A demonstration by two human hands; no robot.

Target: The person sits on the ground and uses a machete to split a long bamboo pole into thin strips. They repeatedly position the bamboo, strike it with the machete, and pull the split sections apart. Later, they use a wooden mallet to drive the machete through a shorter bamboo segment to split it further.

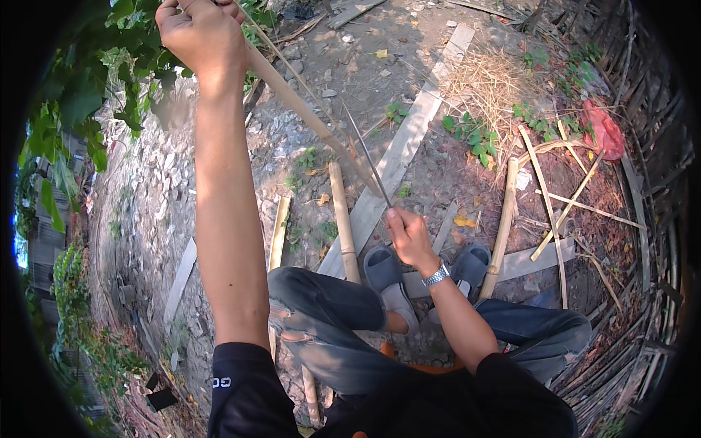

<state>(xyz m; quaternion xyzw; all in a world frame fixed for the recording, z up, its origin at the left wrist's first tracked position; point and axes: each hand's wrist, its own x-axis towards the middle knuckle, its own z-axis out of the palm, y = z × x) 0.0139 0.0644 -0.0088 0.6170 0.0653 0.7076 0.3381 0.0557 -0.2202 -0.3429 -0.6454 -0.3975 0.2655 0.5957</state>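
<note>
At the upper left, my left hand (203, 38) is closed around the far end of a long bamboo strip (301, 106). The bamboo slants down toward the right, its near end beside the knife. A thinner strip (292, 67) runs alongside it from the same hand. My right hand (412, 239), with a metal watch on the wrist, grips a knife (365, 152) in front of my feet. Its narrow dark blade points up and left, close to the bamboo's lower end; whether they touch I cannot tell. The knife's handle is hidden in my fist.
Bamboo pieces (340, 215) lie by my slippers (381, 269). A long grey board (409, 146) crosses the stony ground. Pale strips (544, 197), dry straw (485, 80) and a red plastic bag (603, 131) lie to the right, near a stick fence (657, 306). Leaves (84, 80) overhang the left.
</note>
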